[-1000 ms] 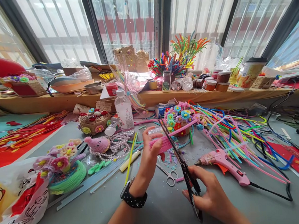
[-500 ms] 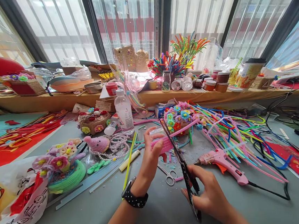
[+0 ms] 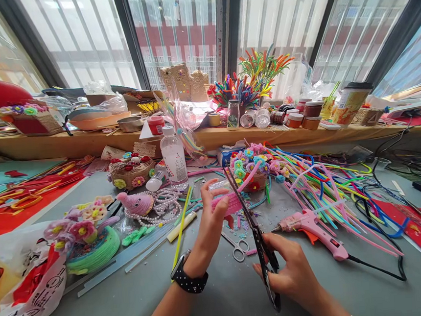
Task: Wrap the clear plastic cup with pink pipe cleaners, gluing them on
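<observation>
My left hand (image 3: 215, 216), with a dark dotted watch band on its wrist, grips a pink fuzzy pipe cleaner piece (image 3: 232, 204) between thumb and fingers. One pink strand sticks up and right from it, past the scissor blades. In my right hand (image 3: 291, 264) are large black scissors (image 3: 257, 232) with white dots on the handles, blades pointing up and away. The blades cross the pink strand; whether they have cut through it, I cannot tell. Below lie small silver scissors (image 3: 238, 248) among pink and blue clippings, and a pink glue gun (image 3: 316, 230) lies to the right.
Many coloured pipe cleaners (image 3: 331, 191) spread at the right. Ahead stand a flower-covered basket (image 3: 254, 179) and a clear bottle (image 3: 173, 158). A green woven piece with flowers (image 3: 93, 252), a pink cone figure (image 3: 137, 204) and glue sticks (image 3: 112, 265) are left. Jars line the sill (image 3: 195, 147).
The free end of the pink strand has swung upward and to the left at the blades. The scissor handles have drawn slightly closer together. My left hand stays almost in place.
</observation>
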Demonstrator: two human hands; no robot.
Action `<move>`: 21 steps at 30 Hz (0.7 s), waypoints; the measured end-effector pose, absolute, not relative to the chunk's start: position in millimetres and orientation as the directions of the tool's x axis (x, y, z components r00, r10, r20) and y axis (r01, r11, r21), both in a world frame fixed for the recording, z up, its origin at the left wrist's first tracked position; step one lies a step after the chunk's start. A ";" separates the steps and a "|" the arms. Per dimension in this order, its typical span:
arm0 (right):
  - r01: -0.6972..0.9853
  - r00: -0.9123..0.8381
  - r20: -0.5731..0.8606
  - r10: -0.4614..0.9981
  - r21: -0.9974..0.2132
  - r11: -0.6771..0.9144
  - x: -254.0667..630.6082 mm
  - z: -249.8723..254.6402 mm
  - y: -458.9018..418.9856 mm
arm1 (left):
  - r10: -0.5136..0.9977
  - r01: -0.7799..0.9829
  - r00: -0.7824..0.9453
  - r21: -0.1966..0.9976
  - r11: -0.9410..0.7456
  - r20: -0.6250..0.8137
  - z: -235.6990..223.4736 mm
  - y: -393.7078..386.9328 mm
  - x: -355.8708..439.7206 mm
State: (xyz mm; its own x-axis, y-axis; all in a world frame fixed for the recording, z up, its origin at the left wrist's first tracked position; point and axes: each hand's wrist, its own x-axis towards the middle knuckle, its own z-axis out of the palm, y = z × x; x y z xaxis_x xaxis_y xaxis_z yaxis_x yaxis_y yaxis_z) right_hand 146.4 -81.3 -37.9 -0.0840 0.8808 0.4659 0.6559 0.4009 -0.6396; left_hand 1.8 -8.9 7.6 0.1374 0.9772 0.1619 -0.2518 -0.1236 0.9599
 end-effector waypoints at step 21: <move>0.651 -0.106 0.447 0.888 -0.644 0.402 146.2 -39.3 -83.3 | 0.983 -0.233 0.124 0.967 -0.103 0.135 9.2 -10.1 2.3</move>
State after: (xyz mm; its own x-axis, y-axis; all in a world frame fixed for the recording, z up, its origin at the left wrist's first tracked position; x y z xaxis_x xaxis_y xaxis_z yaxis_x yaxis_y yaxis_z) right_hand 146.2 -83.3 -39.3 -0.1062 0.8882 0.4471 0.6509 0.4020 -0.6440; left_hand 2.3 -10.1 9.2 0.1239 0.9831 0.1348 -0.2327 -0.1032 0.9671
